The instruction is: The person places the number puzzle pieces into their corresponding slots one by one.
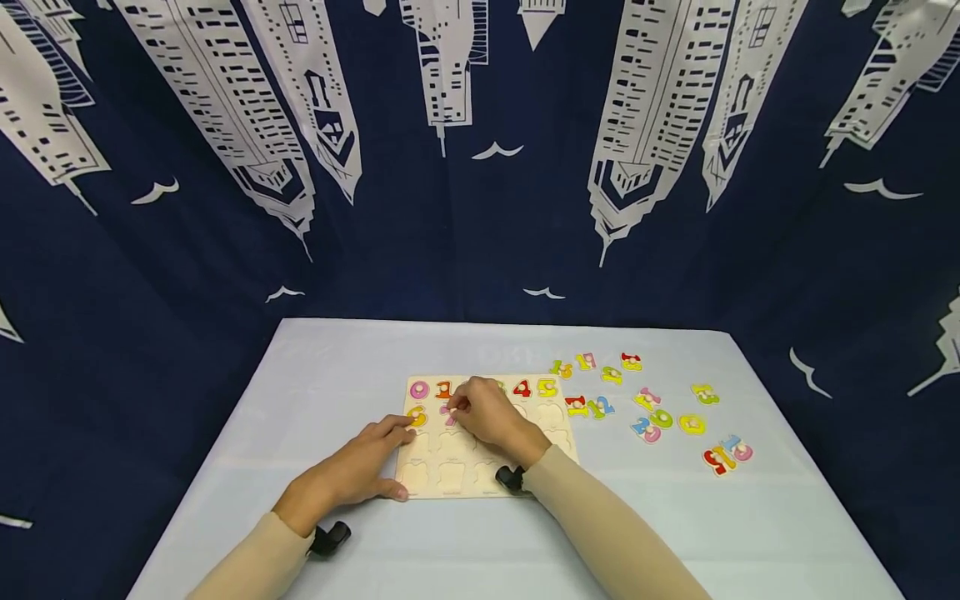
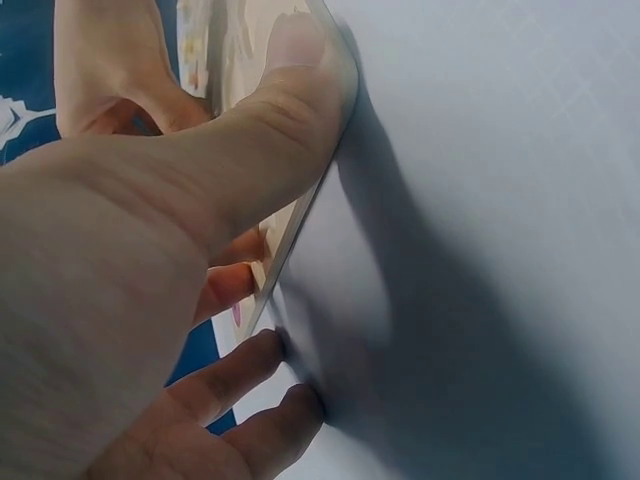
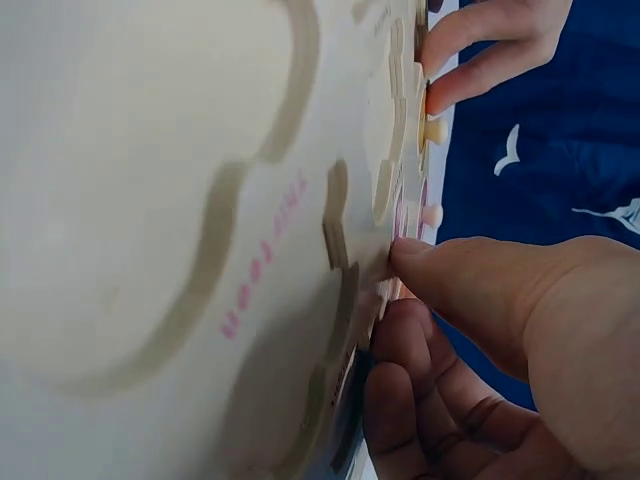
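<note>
A wooden number puzzle board (image 1: 442, 450) lies flat on the table. My left hand (image 1: 352, 462) rests along its left edge: the thumb presses the near left corner, and fingertips touch the orange six (image 1: 417, 416). In the second row, my right hand (image 1: 487, 417) pinches at the edge of a pink number piece (image 1: 447, 414), which looks like a seven. Its knob (image 3: 432, 215) shows past the thumb in the right wrist view. A pink zero (image 1: 419, 389), an orange one (image 1: 443, 389), a red four (image 1: 522, 388) and a yellow five (image 1: 547, 387) sit in the top row. My right hand partly hides that row.
Right of the board lie several loose number pieces, among them a yellow zero (image 1: 692, 424), a green zero (image 1: 661, 418) and a red piece (image 1: 632, 362). Recesses (image 1: 452, 476) without pieces fill the board's lower rows. A dark blue printed cloth (image 1: 465, 250) hangs behind the white table (image 1: 337, 358).
</note>
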Action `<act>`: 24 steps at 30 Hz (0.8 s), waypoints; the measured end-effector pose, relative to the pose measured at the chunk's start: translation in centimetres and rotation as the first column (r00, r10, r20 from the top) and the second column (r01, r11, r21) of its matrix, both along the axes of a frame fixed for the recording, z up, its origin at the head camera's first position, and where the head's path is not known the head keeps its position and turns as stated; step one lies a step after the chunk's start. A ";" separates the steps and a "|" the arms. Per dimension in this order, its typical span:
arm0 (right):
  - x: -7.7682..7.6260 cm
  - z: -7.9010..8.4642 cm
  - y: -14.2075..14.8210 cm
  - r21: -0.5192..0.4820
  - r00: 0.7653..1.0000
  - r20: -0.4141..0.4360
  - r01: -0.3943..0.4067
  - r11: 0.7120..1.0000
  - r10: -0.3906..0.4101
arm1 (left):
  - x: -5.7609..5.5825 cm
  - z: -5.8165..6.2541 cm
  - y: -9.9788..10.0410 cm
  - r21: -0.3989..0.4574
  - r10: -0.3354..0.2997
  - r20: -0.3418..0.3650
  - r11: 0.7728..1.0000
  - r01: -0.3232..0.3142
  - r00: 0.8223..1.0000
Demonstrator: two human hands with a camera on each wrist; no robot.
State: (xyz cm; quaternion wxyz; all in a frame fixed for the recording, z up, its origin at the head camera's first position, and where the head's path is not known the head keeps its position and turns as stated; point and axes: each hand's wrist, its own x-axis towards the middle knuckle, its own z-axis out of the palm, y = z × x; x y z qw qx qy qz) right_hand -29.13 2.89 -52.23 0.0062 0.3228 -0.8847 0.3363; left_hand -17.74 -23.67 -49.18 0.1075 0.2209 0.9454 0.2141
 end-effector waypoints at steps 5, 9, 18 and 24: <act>0.5 0.7 -0.1 0.033 0.999 0.028 0.032 0.999 -0.033 | -0.2 -0.2 -0.1 -0.017 -0.016 -0.003 1.000 0.016 1.000; 1.4 1.7 0.5 0.049 0.998 0.042 0.051 0.997 -0.053 | 0.0 -0.1 -0.2 -0.018 0.005 0.015 1.000 -0.005 1.000; 2.6 2.9 5.1 0.033 0.990 0.042 0.131 0.991 -0.133 | 0.1 0.0 -0.1 -0.013 0.025 0.014 1.000 -0.025 1.000; 3.2 3.4 9.9 0.011 0.981 0.001 0.195 0.981 -0.195 | 0.1 0.0 0.1 0.007 0.016 0.015 1.000 -0.016 1.000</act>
